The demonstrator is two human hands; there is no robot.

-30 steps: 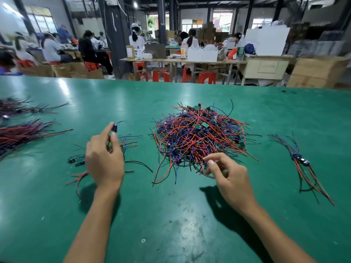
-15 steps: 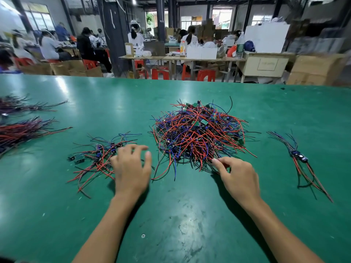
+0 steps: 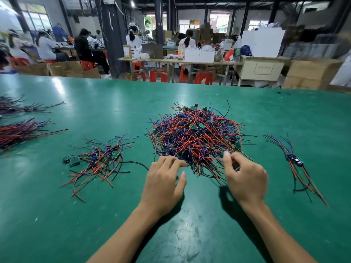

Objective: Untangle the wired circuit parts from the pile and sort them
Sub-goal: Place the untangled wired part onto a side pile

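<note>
Two bare hands work at the near edge of a tangled pile of red, blue and black wires with small green circuit boards, heaped at the middle of a green-topped bench. The left hand lies with fingers spread and relaxed, its fingertips at the pile's near-left fringe, holding nothing. The right hand has its fingers curled, thumb and forefinger drawn together at the pile's near-right fringe; whether a wire is pinched between them cannot be told. Toward the bench's left side lies a smaller loose cluster of wired parts, and near the left edge two bundles of dark and red wires. Toward the right edge lies a thin bunch of wired parts. A beige cabinet beyond the far edge carries a label too blurred to read.
</note>
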